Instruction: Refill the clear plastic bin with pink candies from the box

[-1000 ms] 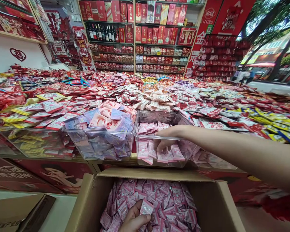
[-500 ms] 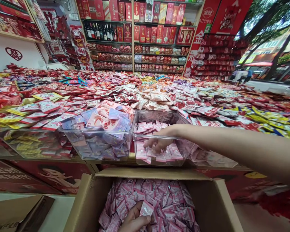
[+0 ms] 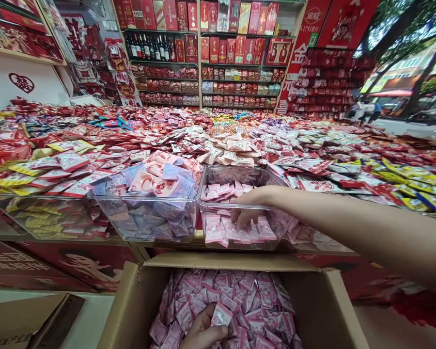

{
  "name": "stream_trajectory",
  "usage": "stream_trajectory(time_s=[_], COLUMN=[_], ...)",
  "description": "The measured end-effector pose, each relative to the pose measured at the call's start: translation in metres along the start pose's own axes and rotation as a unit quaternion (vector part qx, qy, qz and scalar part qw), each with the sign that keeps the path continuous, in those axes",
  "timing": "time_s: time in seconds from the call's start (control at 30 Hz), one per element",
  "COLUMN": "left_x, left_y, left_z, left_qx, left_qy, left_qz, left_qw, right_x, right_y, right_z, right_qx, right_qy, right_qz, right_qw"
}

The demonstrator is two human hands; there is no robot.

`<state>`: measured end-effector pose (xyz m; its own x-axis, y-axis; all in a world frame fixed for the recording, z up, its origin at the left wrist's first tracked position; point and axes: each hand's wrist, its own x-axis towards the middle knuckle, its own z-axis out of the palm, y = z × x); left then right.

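Note:
My right hand (image 3: 247, 207) reaches down into a clear plastic bin (image 3: 236, 245) at the counter's front, its fingers spread among small pink sweet packets (image 3: 218, 230) lying in it. My left hand (image 3: 203, 332) is at the bottom edge of the view, inside an open cardboard box (image 3: 131, 300) full of the same pink packets (image 3: 254, 305). Its fingers are closed on a pink packet (image 3: 221, 315), pinched under the thumb.
A second clear bin (image 3: 148, 218) of purple and pink packets stands left of the first. Heaps of wrapped sweets (image 3: 240, 145) cover the wide counter behind. Shelves of red boxes and bottles (image 3: 210, 53) line the back wall. Another cardboard box (image 3: 29, 320) lies at lower left.
My right hand's fingers have shifted among the packets in the bin, out to the left and back. My left hand keeps its hold on the packet in the box.

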<state>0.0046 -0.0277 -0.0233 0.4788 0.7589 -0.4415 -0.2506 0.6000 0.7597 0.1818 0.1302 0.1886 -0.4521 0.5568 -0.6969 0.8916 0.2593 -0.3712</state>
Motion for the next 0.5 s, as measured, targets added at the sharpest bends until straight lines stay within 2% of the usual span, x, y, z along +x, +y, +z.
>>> stream_trajectory(time_s=[0.03,0.1,0.2,0.27,0.37,0.43,0.5], left_x=[0.001,0.002,0.004,0.004,0.002,0.001,0.001], left_y=[-0.001,-0.004,-0.006,-0.005,-0.003,-0.001,-0.001], left_z=[-0.001,-0.003,-0.006,-0.006,-0.005,-0.005,-0.006], left_qx=[0.003,0.005,0.008,0.010,0.000,0.000,0.012], left_qy=[-0.003,-0.007,-0.015,-0.017,-0.022,-0.031,-0.040], left_qz=[-0.002,-0.003,-0.001,0.001,-0.005,-0.009,-0.003], left_qw=[1.000,1.000,1.000,1.000,1.000,0.999,0.999], right_x=[0.001,0.003,0.006,0.008,0.008,0.004,0.000], right_y=[0.001,0.004,0.010,0.013,0.015,0.013,0.008], right_z=[0.000,0.000,-0.002,-0.002,-0.003,-0.003,-0.002], right_qx=[0.016,0.005,-0.054,-0.062,-0.049,-0.027,-0.017], right_qy=[-0.015,0.006,0.064,0.029,-0.046,-0.065,-0.059], right_qz=[-0.015,-0.017,0.051,0.093,0.117,0.125,0.125], right_qw=[1.000,1.000,0.995,0.993,0.991,0.990,0.990])
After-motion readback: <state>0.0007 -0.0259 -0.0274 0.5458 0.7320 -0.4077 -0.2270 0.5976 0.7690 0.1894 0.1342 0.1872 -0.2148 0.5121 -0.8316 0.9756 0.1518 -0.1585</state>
